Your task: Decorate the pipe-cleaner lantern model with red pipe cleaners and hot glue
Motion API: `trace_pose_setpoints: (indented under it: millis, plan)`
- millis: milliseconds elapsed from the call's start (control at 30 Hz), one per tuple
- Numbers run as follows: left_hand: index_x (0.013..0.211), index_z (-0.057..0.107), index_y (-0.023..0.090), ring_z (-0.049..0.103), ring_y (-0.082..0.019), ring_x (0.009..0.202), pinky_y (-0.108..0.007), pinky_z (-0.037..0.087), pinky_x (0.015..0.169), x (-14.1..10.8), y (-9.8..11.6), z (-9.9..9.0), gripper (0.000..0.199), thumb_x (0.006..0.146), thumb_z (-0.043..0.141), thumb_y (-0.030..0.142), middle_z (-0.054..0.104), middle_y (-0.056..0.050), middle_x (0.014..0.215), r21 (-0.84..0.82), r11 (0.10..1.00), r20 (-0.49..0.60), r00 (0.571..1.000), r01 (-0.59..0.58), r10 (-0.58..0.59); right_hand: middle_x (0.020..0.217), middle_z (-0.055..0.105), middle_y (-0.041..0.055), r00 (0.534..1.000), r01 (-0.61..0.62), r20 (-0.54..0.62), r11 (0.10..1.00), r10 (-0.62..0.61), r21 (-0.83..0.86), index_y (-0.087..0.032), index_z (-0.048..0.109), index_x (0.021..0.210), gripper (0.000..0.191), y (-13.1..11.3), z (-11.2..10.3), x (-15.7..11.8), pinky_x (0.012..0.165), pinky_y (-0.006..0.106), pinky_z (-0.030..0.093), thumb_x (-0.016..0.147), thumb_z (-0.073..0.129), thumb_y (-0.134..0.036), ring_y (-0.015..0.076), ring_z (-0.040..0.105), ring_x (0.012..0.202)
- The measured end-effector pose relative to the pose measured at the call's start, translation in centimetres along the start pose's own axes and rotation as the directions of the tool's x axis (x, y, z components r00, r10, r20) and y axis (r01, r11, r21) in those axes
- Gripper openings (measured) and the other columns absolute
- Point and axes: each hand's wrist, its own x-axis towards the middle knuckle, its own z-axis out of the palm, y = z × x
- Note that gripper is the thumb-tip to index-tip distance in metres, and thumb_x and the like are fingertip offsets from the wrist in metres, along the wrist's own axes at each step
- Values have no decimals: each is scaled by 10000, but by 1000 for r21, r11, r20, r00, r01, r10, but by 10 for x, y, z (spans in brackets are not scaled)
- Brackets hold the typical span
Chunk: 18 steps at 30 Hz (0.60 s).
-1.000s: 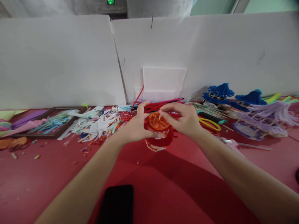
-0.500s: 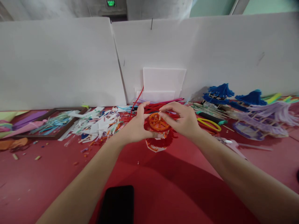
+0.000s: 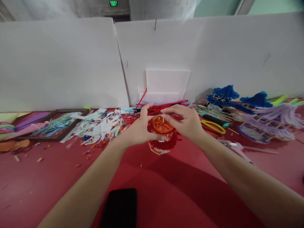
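Observation:
An orange wheel-shaped piece (image 3: 162, 125) with spokes tops a small red and white model (image 3: 159, 148) near the middle of the view. My left hand (image 3: 142, 128) grips the model from the left, thumb at its front and the fingers spread round behind. From the right, my right hand (image 3: 184, 120) pinches at the top of the orange piece, where a short pale stick shows between or beside the fingertips. Red fuzzy stems (image 3: 156, 109) lie just behind both hands.
A black phone (image 3: 120, 207) lies at the front. White scraps (image 3: 102, 126) and a brown frame (image 3: 53, 138) are on the left. To the right are a glue gun (image 3: 238, 150), yellow loops (image 3: 215, 126), blue fuzzy models (image 3: 224, 93) and a lilac one (image 3: 268, 122). White boards (image 3: 167, 80) stand behind.
The view has shifted very slightly. Both hands keep nearly the same hold, and the right fingertips have moved only a little at the top of the orange piece.

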Motion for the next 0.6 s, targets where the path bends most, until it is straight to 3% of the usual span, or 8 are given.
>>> trace_pose_setpoints:
  millis: [600]
  plan:
    - [1428,79,253,613,-318,1108,-522,426,1006,0,-1,-1,1081,626,797,351,570,-132,1319,-3,1000,12,1000,10,-10,830,736,24,995,-95,0,995,95,32,-182,697,856,97,-3,1,0,722,257,553,797,653,-245,126,670,741]
